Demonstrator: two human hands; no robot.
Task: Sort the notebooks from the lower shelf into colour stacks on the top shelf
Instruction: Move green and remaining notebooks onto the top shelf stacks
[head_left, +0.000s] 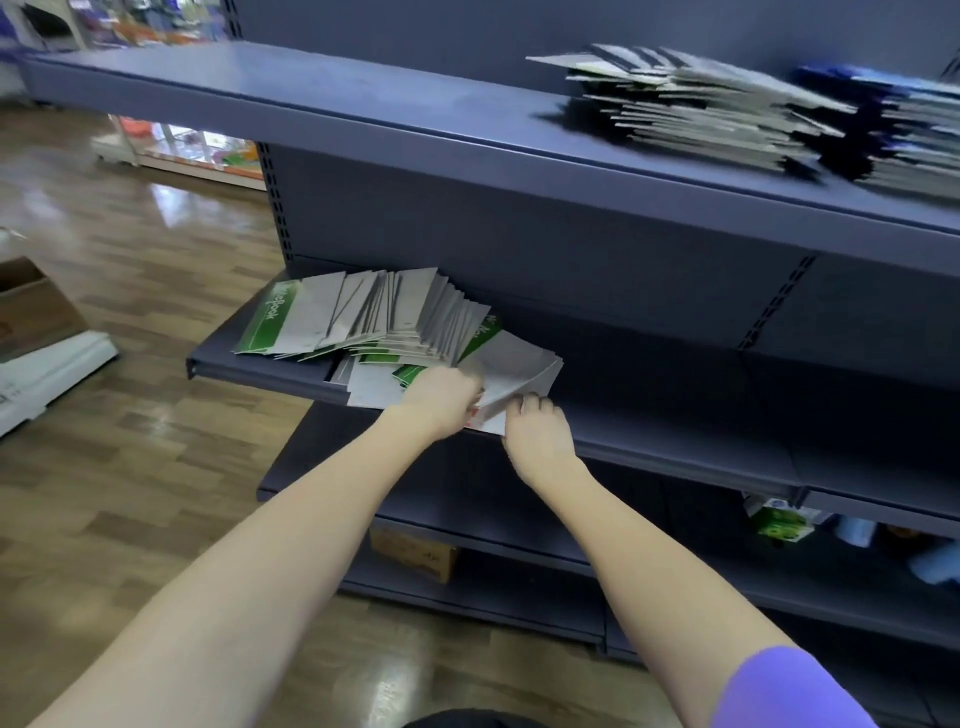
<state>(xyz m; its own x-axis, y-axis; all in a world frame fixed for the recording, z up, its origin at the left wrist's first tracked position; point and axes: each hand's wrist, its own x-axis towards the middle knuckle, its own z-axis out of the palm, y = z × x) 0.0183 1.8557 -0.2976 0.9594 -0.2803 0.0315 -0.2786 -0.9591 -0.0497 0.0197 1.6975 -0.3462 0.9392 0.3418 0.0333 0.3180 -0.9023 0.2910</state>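
Grey notebooks (511, 371) hide both hands' fingertips; left hand (441, 397) and right hand (537, 428) each grip their edges.

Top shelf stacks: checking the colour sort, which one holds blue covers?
The right-hand stack, cut by the frame edge; the other stack looks grey.
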